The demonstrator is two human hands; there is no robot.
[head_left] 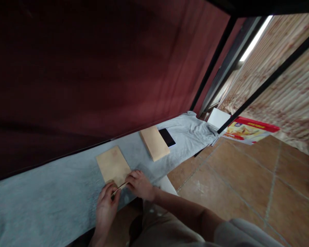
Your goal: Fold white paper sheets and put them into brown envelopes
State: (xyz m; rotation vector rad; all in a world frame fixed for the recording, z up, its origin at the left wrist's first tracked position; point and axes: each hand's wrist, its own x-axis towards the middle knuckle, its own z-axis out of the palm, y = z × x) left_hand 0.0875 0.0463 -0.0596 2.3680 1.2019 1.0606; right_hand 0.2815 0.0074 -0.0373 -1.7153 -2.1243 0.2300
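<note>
A tan paper envelope (pixel 113 163) lies on the grey cloth-covered surface, with a faint reddish mark near its far corner. My left hand (pixel 106 206) pinches the near edge at its left end. At the right end of that edge, the fingers of my right hand (pixel 139 183) are closed on the paper. Between the two hands the near edge stands up as a thin raised strip, partly hidden by my fingers. A thick tan stack (pixel 154 142), apparently of similar envelopes, rests to the right, untouched.
Beside the stack lies a dark-screened phone or tablet (pixel 167 137). The grey cloth (pixel 54 181) runs along a dark red curtain (pixel 118 85). Black frame bars (pixel 213 63) rise at the right. A red and yellow printed box (pixel 247 130) sits on the tiled floor (pixel 234 178).
</note>
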